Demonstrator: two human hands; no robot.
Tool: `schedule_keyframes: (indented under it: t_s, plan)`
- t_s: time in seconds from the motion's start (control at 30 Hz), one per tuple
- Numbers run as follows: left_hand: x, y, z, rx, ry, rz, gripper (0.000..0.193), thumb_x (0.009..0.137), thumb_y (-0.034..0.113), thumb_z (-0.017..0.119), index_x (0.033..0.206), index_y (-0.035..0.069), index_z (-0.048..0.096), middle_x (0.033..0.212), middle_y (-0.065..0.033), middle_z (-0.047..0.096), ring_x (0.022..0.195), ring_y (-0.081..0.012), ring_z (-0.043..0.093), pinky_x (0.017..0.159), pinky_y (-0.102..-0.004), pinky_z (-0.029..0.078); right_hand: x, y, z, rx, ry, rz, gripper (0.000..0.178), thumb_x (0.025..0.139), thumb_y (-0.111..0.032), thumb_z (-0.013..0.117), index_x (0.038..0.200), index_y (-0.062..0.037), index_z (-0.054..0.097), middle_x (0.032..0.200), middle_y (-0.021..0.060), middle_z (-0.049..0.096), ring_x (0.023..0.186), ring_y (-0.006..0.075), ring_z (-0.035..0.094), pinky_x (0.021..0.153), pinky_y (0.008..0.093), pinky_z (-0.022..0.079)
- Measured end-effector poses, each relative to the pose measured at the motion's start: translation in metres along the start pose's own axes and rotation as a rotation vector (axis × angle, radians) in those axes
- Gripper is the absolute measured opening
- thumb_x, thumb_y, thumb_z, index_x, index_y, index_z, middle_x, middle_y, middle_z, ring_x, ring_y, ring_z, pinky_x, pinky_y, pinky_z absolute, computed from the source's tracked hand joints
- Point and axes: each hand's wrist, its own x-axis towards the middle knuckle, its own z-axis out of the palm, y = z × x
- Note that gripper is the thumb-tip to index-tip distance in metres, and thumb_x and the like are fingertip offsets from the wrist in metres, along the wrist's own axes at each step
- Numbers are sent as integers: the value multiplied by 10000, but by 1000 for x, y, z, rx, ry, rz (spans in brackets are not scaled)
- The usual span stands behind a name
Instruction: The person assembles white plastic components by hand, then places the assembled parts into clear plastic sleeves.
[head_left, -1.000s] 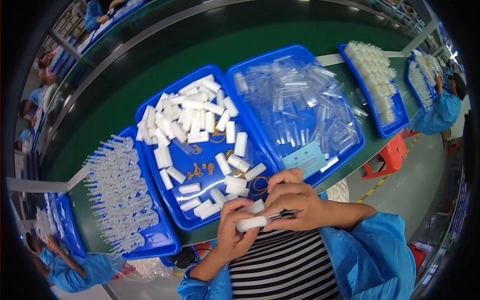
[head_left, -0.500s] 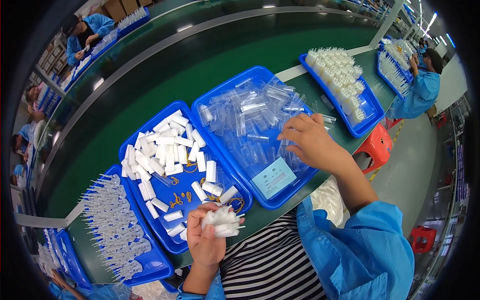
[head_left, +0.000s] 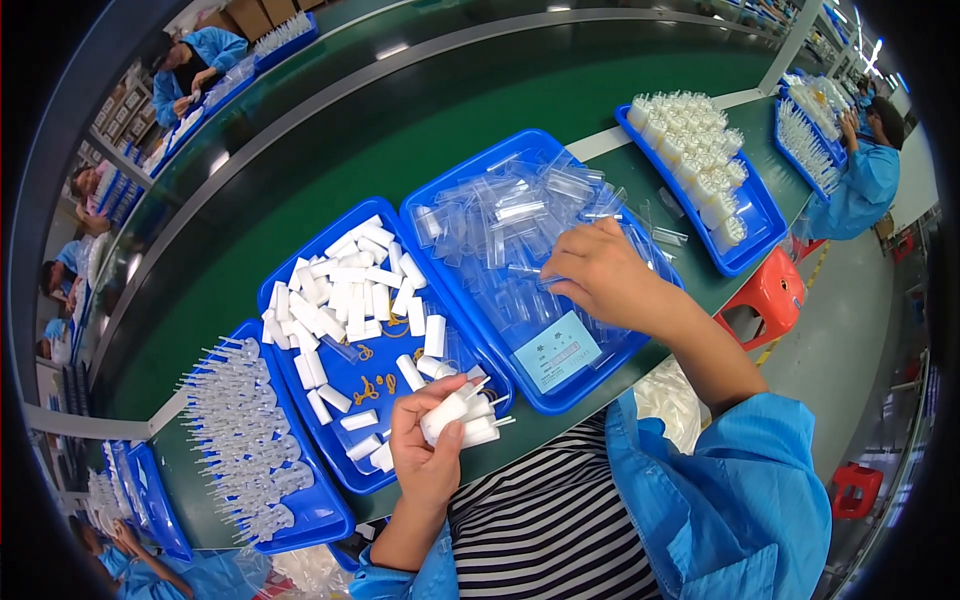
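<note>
My left hand [head_left: 425, 455] is closed around a small bunch of white cylindrical parts [head_left: 462, 415] with thin stems poking out to the right. It is above the near edge of a blue tray [head_left: 335, 378] of loose white foam-like blocks [head_left: 345, 300] and tan rubber bands [head_left: 387, 384]. My right hand [head_left: 612, 275] is over a second blue tray [head_left: 545, 404], heaped with clear plastic tubes [head_left: 520, 205]. Its thumb and forefinger pinch the end of one clear tube [head_left: 524, 270]. A pale blue printed card [head_left: 557, 352] lies in that tray.
At left, a blue tray [head_left: 325, 520] holds rows of stemmed translucent parts [head_left: 245, 440]. Farther right stands a blue tray [head_left: 752, 245] of cream-white capped parts [head_left: 690, 160]. A green conveyor [head_left: 350, 130] runs beyond. Red stools [head_left: 768, 295] and co-workers [head_left: 860, 170] are around.
My right hand has moved slightly left and its fingers have closed on a clear tube. My left hand has turned the white bunch, so its stems show more plainly. The view has shifted slightly.
</note>
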Motion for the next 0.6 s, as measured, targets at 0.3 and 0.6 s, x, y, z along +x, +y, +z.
schedule_keyframes:
  t_s: [0.3,0.6]
  plan:
    - [1,0,3,340,-82,91,265,789,-74,544,1033,3,478,1190,-190,511,1106,-264,516,929,-352,399,-14,-68,5,1246,62,241,234,743,-1,684,962,-25,604,865,17,561,667,44,514,569,194,406]
    - [0,2,1,506,-48,139,243,791,-12,595,1027,-1,539,1186,-172,520,1092,-247,510,903,-327,406,-16,-88,22,1539,212,498,367,839,-12,592,1193,15,499,989,55,559,889,109,565,811,236,458]
